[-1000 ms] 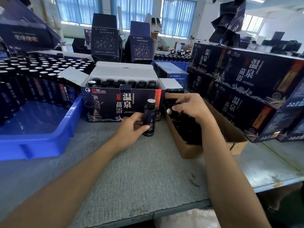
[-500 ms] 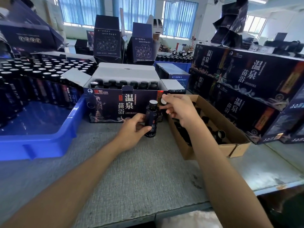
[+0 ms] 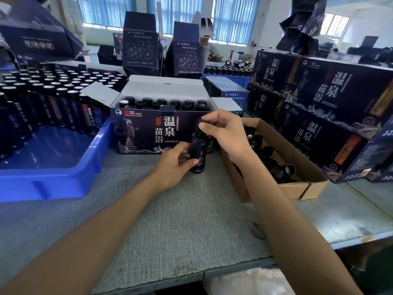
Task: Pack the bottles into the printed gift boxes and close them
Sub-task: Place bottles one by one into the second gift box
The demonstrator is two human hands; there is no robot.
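A dark bottle [image 3: 198,155] stands upright on the grey table in front of the open printed gift box [image 3: 148,133]. My left hand [image 3: 173,165] grips the bottle's body from the left. My right hand [image 3: 223,133] holds a black cap [image 3: 200,124] with its fingertips on top of the bottle's neck. The gift box has its lid and side flaps open, with rows of capped bottles [image 3: 161,103] standing inside.
A brown cardboard box [image 3: 297,167] of loose black caps sits to the right. A blue tray [image 3: 53,167] with many dark bottles is on the left. Closed printed boxes [image 3: 331,107] are stacked at the right. Another person stands behind upright boxes at the back.
My right hand came out of the cardboard box with a cap and set it on the bottle's top. My left hand kept holding the bottle in place.
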